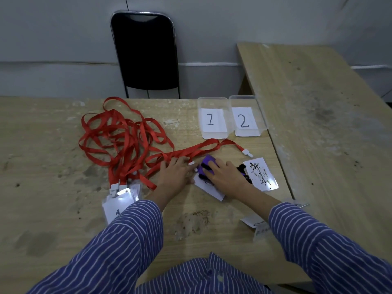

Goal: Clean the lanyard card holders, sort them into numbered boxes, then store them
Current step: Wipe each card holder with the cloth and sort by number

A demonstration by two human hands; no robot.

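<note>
Right hand (224,177): fingers (214,167) curled over a purple cloth (207,164) stained black, pressing it down on a card holder (210,188) that lies flat on the bench (53,209). Only the holder's near white corner shows below the hand.

Left hand (175,174): fingers (182,162) stretched out flat, gripping nothing, resting on the bench at the holder's left edge and on a red strap; fingertips nearly meet the cloth.

Just right of the right hand, a second card holder (262,175) lies flat, its white insert spattered with black marks. A dark object between it and the hand is partly hidden; cannot tell what it is.

A red lanyard strap (201,149) runs from under the left hand toward the boxes and ends in a white clip (248,153). To the left, a tangled pile of red lanyards (121,136) spreads over the bench; its straps lead down to a stack of clear holders (118,202) near the left sleeve (118,240).

Far side of the bench: two clear plastic boxes side by side, touching, box labelled 1 (213,117) on the left, box labelled 2 (246,115) on the right. Each shows only its paper number label.

More holders (254,222) lie by the right sleeve, partly hidden. A black chair (144,54) stands behind the bench against the wall. A second bench top (318,102) adjoins at right.
</note>
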